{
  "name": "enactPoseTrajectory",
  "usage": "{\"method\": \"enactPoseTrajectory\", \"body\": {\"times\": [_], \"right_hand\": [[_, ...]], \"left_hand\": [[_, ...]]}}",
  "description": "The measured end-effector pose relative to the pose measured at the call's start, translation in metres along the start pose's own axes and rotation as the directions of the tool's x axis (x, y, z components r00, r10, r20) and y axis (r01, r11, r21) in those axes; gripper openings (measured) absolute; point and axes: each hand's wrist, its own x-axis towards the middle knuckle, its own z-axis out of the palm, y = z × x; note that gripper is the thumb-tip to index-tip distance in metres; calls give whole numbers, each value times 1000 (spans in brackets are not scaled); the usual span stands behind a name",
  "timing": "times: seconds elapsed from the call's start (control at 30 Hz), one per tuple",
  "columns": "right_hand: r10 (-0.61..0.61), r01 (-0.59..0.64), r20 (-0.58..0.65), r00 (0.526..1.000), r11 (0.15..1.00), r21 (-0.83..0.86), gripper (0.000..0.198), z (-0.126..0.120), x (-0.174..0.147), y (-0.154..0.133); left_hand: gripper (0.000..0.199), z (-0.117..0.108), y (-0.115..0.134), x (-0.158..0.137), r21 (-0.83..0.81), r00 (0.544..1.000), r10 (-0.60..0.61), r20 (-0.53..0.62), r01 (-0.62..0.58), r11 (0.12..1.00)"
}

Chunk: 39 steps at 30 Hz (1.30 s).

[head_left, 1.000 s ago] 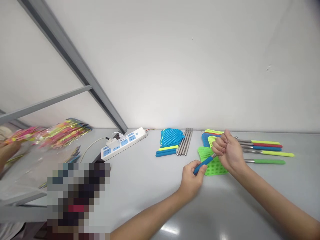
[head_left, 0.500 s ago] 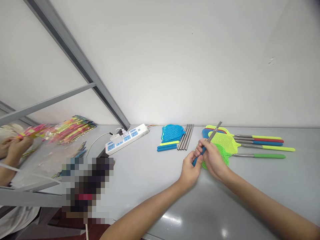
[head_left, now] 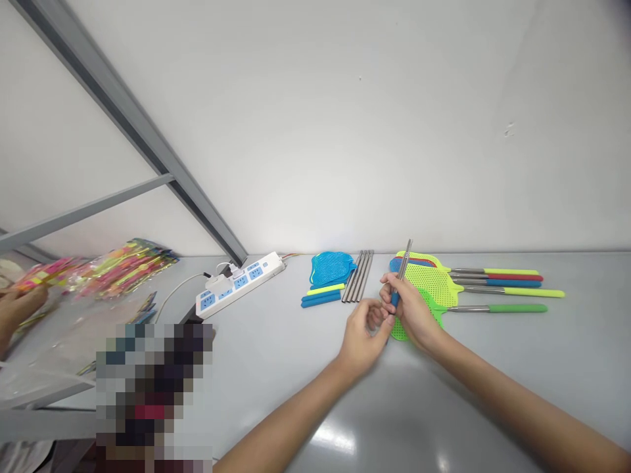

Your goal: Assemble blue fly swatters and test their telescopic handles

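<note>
A steel rod (head_left: 405, 260) with a blue grip (head_left: 395, 299) on its lower end stands nearly upright between my hands. My right hand (head_left: 417, 314) is closed round the grip. Thumb and fingers of my left hand (head_left: 363, 334) pinch at the grip's bottom end, which they mostly hide. Just behind my right hand lies a green fly swatter (head_left: 517, 308), its mesh head partly covered. Beyond it are several more assembled swatters, including a yellow one (head_left: 428, 282), with handles pointing right.
Left of my hands lie several loose steel rods (head_left: 359, 276), blue swatter heads (head_left: 329, 268), and loose blue and yellow grips (head_left: 321, 299). A power strip (head_left: 241, 284) sits by the metal frame (head_left: 148, 144). Another person's hand (head_left: 24, 309) is near bagged colourful items (head_left: 121, 266) at far left.
The rod has turned more upright, and its blue grip points down. My left fingers have loosened from a wrap to a pinch at its lower end. The view has shifted slightly right.
</note>
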Motion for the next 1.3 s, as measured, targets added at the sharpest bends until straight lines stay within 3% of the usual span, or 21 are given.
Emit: {"method": "enactPoseTrajectory", "body": {"times": [0.1, 0.2, 0.23, 0.3, 0.47, 0.77, 0.97, 1.17, 1.3], "right_hand": [[76, -77, -29, 997, 997, -15, 19, -3, 1, 3], [125, -127, -58, 990, 991, -31, 21, -6, 4, 7], [129, -132, -67, 989, 990, -41, 21, -7, 5, 9], [141, -146, -83, 987, 987, -62, 20, -10, 7, 11], [202, -207, -68, 977, 975, -84, 19, -15, 7, 17], [167, -167, -13, 986, 983, -74, 24, -18, 6, 26], [171, -171, -14, 985, 979, -114, 20, -19, 7, 30], [181, -181, -8, 983, 979, -91, 19, -21, 9, 32], [180, -180, -7, 984, 980, -81, 18, -21, 8, 32]], "left_hand": [[26, -17, 1, 7, 249, 982, 175, 67, -186, 950], [43, -34, -4, 15, 429, 965, 222, 139, -260, 865], [46, -39, -7, 17, 479, 966, 221, 136, -260, 839], [34, -48, -16, 22, 571, 972, 214, 94, -229, 789], [29, -66, -39, 31, 741, 980, 149, -130, -4, 671], [33, -72, -55, 34, 775, 977, 94, -189, 90, 626], [25, -73, -55, 37, 774, 966, 129, -225, 97, 625], [23, -75, -58, 40, 721, 963, 156, -221, 54, 691], [24, -76, -59, 40, 746, 966, 174, -190, 27, 665]]}}
